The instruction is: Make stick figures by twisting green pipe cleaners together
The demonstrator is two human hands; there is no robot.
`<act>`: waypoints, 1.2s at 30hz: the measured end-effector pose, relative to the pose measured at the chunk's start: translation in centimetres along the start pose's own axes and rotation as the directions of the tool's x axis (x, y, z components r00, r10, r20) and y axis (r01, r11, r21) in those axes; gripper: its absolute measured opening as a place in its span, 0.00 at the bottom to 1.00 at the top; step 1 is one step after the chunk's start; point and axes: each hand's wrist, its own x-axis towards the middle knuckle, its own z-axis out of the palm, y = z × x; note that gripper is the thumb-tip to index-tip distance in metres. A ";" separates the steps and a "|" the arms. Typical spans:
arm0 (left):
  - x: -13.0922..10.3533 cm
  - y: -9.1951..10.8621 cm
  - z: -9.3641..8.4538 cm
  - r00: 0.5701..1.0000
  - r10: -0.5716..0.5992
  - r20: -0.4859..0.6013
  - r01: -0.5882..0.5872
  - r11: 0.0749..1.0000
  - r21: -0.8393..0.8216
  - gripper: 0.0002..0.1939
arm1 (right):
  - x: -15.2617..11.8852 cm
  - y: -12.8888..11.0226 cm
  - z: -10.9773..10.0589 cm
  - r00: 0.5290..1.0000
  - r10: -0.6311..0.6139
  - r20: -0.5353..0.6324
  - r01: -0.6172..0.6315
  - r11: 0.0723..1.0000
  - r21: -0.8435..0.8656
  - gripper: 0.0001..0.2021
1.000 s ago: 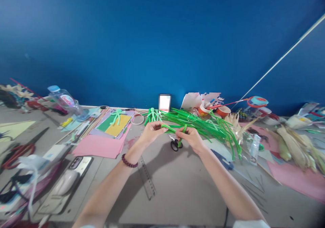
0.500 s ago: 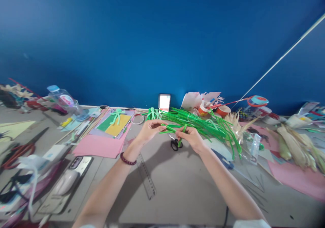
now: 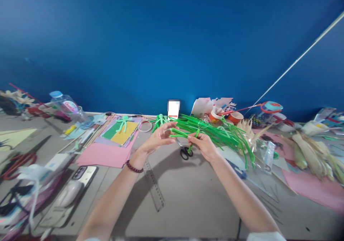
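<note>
My right hand [image 3: 202,145] pinches a piece made of bright green pipe cleaners [image 3: 179,133]. Its strands stick out to the left, and one short length crosses them at my fingers. At their left ends hovers my left hand [image 3: 159,139], fingers apart and curved, with nothing visibly gripped; whether it touches the strands I cannot tell. Black-handled scissors [image 3: 184,153] lie on the table just below the piece. Behind my hands spreads a large bundle of green pipe cleaners [image 3: 206,130], partly in clear plastic. A small pale green figure [image 3: 161,120] stands behind my left hand.
A clear ruler [image 3: 154,187] lies between my forearms. To the left are pink paper [image 3: 104,155], another green figure [image 3: 123,123], a phone [image 3: 67,194] and a plastic bottle [image 3: 67,105]. Paper cups [image 3: 235,117] and corn husks [image 3: 309,148] sit at the right. A lit phone screen [image 3: 173,109] leans on the blue wall.
My left hand has let go of the green strands, and its fingers have spread and lifted slightly. My right hand still holds the pipe cleaner piece, almost in the same place.
</note>
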 end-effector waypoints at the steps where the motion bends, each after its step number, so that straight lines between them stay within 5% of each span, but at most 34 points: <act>1: 0.0 0.0 0.2 1.000 -0.004 0.031 0.004 1.000 0.008 0.32 | 0.0 0.0 0.0 1.000 0.005 0.008 -0.005 1.000 -0.001 0.17; 10: 0.1 -1.0 0.5 1.000 -0.005 0.007 0.005 1.000 0.030 0.19 | -0.4 0.5 0.4 0.991 0.054 0.120 -0.058 0.998 0.035 0.14; 36: 0.3 -1.5 -0.9 0.996 0.090 0.021 -0.085 0.983 -0.162 0.09 | -0.3 0.4 -0.2 0.962 0.145 0.230 -0.165 0.984 0.073 0.14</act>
